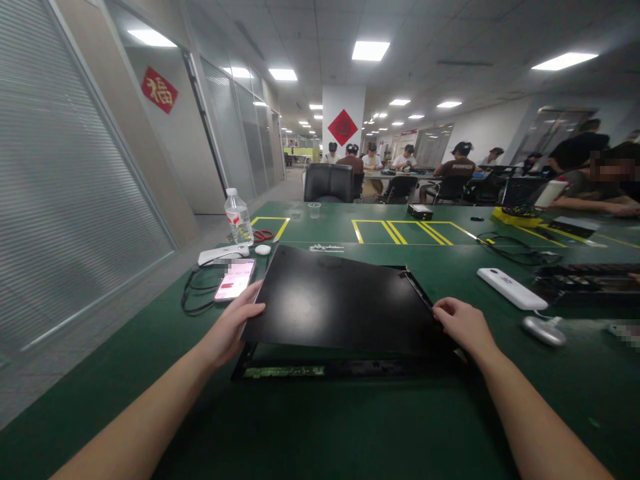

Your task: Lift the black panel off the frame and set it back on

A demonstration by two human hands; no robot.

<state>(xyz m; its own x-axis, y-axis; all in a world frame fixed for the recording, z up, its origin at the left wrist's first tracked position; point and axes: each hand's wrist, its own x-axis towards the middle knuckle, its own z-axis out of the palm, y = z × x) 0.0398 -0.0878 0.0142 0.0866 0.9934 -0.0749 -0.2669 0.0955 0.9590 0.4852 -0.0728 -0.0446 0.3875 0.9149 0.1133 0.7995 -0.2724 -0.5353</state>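
A flat black screen panel [340, 300] is tilted, its left side raised above a black frame [370, 368]. My left hand [235, 327] is closed on the panel's left edge, thumb on top and fingers beneath. At the right side, my right hand [463, 327] pinches the edge of the frame, close against the panel; its fingertips are partly hidden. A green circuit board strip [284, 371] shows along the frame's near side. The panel covers most of the frame's inside.
Left on the green table [320, 427] are a lit phone [235, 280], a water bottle [239, 219], red-handled scissors [263, 235] and a cable. A white power bank [513, 288] and a silver mouse-like device [544, 331] lie right. Several people sit farther back.
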